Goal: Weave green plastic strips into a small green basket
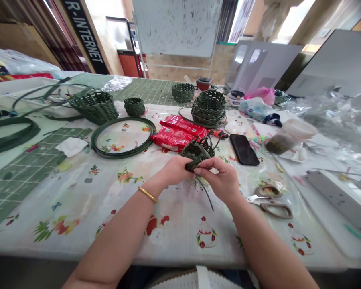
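A small dark green woven basket (202,147) lies tilted in front of me, just short of the red packets. Its near side is in my left hand (180,168), whose fingers are partly hidden behind the weave. With thumb and forefinger my right hand (218,174) pinches at the same edge, on a green strip. One loose strip end (207,193) hangs down below the hands toward the tablecloth. Scissors with beige handles (269,200) rest to the right of my right forearm.
Red packets (179,134) and a coil of green strip (100,151) lie beyond my hands. Several woven baskets (209,108) stand farther back. A black phone (244,149), a tipped plastic tub (291,136) and a white box (339,196) are on the right.
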`<state>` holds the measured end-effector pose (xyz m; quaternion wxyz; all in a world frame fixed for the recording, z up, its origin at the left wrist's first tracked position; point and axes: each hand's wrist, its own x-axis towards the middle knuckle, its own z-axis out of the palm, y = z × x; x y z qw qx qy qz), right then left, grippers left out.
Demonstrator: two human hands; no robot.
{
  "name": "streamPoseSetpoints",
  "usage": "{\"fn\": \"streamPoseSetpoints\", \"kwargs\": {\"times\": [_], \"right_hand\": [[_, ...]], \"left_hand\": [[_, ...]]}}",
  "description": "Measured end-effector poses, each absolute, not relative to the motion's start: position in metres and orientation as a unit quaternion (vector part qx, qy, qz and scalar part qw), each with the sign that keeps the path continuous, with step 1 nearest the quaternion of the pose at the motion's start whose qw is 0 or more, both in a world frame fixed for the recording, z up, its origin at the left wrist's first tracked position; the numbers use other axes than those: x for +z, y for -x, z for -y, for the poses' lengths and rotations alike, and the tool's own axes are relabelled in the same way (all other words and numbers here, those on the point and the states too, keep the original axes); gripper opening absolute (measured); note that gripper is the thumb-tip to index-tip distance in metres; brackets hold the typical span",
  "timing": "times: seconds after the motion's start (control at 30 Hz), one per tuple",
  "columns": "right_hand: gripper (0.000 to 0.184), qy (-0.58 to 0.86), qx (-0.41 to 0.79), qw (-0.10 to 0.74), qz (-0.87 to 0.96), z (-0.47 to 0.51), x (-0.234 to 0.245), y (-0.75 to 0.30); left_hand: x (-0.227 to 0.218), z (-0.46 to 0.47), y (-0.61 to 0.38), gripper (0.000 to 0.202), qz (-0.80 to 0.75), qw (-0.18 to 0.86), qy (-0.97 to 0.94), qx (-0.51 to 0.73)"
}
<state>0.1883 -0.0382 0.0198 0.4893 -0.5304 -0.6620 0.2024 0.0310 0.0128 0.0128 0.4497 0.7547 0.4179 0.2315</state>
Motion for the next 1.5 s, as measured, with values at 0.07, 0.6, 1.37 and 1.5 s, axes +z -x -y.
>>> {"fn": "streamPoseSetpoints", "kwargs": {"times": [0.07,0.6,1.37,1.5], "right_hand": [[0.009,0.540,0.212,0.503,0.641,0.038,0.018,-0.186],[0.013,0.534,0.110,0.472,0.693,0.031,0.013,-0.191],[0.019,0.557,0.181,0.456,0.670,0.030,0.024,-0.200],[0.020,0.590,0.212,0.417,0.658,0.028,0.029,-0.225]], "left_hand": [[0.012,-0.014,-0.030,0.010,-0.414,0.449,-0.759,0.226],[0.004,-0.015,-0.031,0.006,-0.383,0.463,-0.756,0.259],[0.010,-0.001,-0.042,0.019,-0.427,0.571,-0.630,0.308],[0.013,-0.006,-0.035,0.020,-0.463,0.557,-0.604,0.332]]}}
